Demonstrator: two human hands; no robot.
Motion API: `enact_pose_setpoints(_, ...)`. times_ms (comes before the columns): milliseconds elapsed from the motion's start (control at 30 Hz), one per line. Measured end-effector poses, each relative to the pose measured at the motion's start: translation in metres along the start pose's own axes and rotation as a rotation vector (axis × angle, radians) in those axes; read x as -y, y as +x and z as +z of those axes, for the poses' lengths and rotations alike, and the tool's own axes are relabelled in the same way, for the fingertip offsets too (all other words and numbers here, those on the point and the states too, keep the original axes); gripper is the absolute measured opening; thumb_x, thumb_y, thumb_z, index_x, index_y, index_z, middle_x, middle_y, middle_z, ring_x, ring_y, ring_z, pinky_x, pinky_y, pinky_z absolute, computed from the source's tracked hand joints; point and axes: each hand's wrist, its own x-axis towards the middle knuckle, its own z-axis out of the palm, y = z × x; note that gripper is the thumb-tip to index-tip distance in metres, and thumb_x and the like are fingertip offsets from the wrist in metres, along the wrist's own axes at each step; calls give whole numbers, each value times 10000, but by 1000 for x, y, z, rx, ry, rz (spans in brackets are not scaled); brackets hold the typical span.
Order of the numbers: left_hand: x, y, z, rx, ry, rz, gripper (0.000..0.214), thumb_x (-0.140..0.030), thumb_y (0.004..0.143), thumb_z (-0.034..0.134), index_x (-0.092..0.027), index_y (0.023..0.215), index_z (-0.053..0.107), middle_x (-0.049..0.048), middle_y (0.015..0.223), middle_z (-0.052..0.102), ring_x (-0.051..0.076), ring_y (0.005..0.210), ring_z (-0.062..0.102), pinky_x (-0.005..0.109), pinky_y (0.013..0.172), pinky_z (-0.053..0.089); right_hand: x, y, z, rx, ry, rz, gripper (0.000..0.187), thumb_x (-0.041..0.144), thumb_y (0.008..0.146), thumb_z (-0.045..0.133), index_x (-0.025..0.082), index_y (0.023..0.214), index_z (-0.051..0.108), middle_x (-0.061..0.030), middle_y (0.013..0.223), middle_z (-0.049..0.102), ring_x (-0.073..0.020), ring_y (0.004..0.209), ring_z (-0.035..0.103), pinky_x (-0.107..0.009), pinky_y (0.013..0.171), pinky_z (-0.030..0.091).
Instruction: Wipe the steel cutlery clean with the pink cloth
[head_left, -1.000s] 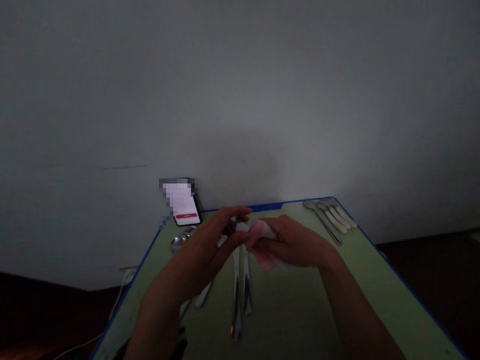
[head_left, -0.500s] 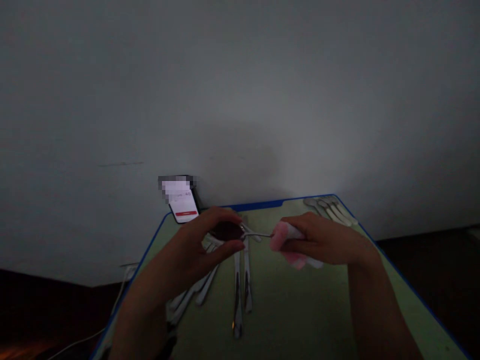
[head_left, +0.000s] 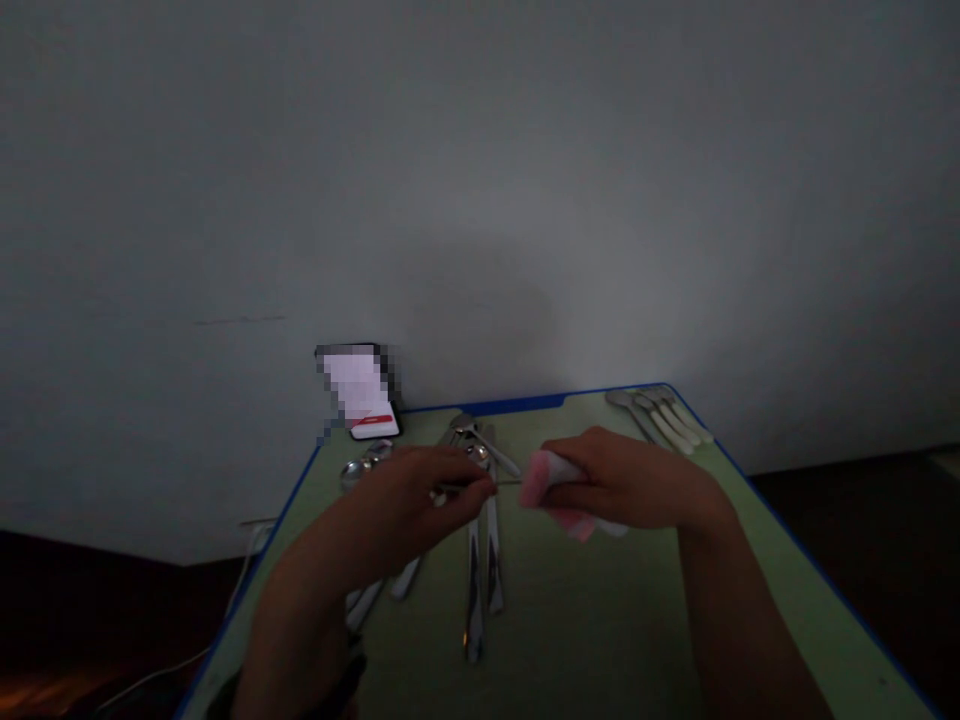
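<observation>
My left hand (head_left: pixel 416 500) is closed in a pinch on a thin piece of metal cutlery (head_left: pixel 508 482), held level above the table. Its head is mostly hidden behind my fingers, so its kind is unclear. At the other end, my right hand (head_left: pixel 626 478) is closed on a pink and white cloth (head_left: pixel 535 482) that wraps around the metal. Below lie two long pieces of cutlery, handles toward me, one of them a shiny handle (head_left: pixel 473 600). A spoon (head_left: pixel 504 458) lies slanted behind my left fingertips. More spoons (head_left: pixel 352 473) and handles lie partly under my left hand.
The pale green table (head_left: pixel 600 620) has a blue edge and meets a grey wall (head_left: pixel 480 200). A lit phone (head_left: pixel 373 425) leans at the back left corner. Several pieces of cutlery (head_left: pixel 667 420) lie side by side at the back right. A white cable (head_left: pixel 172 680) runs at the left.
My left hand has turned and closed more tightly around the cutlery, uncovering spoons behind it. My right hand and the cloth have shifted slightly left.
</observation>
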Motion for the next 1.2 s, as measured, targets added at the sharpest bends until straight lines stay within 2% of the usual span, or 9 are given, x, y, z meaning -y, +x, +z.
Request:
enact_pose_setpoints(133,10,-7,-7,-74,-35,-53,252,-380,867,463,-233,886,666,-5,808,668,124,718,601,218,646,451,-3,-9,-9,-2,-46,79,217,347,835,510,165,874,621,-16,725,647,-121,639,553,-235,582,365)
enact_pose_setpoints(300,12,-8,-6,-97,-14,-53,238,-374,863,476,-241,907,667,6,857,681,137,758,617,227,673,475,-4,-13,-12,-13,-42,125,189,330,820,526,169,856,618,-9,717,649,-115,628,554,-227,561,352)
enact_pose_setpoints(433,9,-4,-1,-115,17,-38,245,-359,865,468,-243,940,671,20,921,687,148,795,626,223,674,490,-3,-12,-10,-28,-62,120,191,327,823,520,170,850,626,-9,693,639,-112,615,543,-223,546,337)
enact_pose_setpoints(700,6,-3,0,-116,49,-73,247,-380,864,474,-238,920,667,14,901,693,150,792,636,233,679,494,-1,-11,-9,-27,-54,125,244,363,837,507,163,905,628,-23,699,635,-117,620,539,-227,567,358)
enact_pose_setpoints(1033,4,-2,2,-131,82,-95,271,-418,858,473,-244,906,675,14,895,698,158,788,638,230,648,494,-1,-10,-7,-42,-64,102,198,330,835,514,179,902,623,-14,733,649,-119,649,553,-227,576,349)
enact_pose_setpoints(1200,8,-1,5,-129,80,-70,271,-401,866,465,-256,944,680,16,946,698,167,845,631,254,699,499,-2,-8,-6,-47,-88,116,208,344,826,524,177,901,623,-22,740,650,-122,651,547,-228,575,345)
